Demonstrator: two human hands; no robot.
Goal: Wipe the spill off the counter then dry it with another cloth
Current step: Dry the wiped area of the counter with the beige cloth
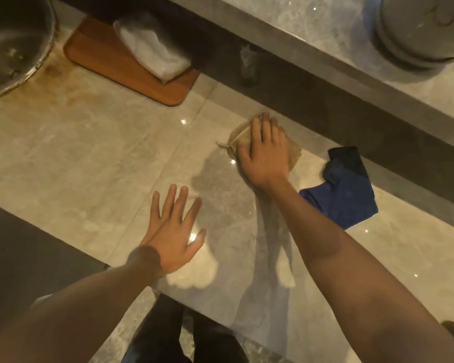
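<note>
My right hand (265,150) lies flat on a folded beige cloth (237,134), pressing it onto the glossy marble counter (76,158) near the raised back ledge. A wet, darker patch (215,176) shows on the counter just in front of the cloth. A crumpled blue cloth (344,195) lies to the right of my right forearm, untouched. My left hand (173,231) hovers or rests over the counter near its front edge, fingers spread and holding nothing.
A wooden board (110,64) with a white bag (152,48) on it sits at the back left. A steel bowl (13,43) stands at the far left beside a brown stain. A grey round vessel (419,30) is on the upper ledge (325,53).
</note>
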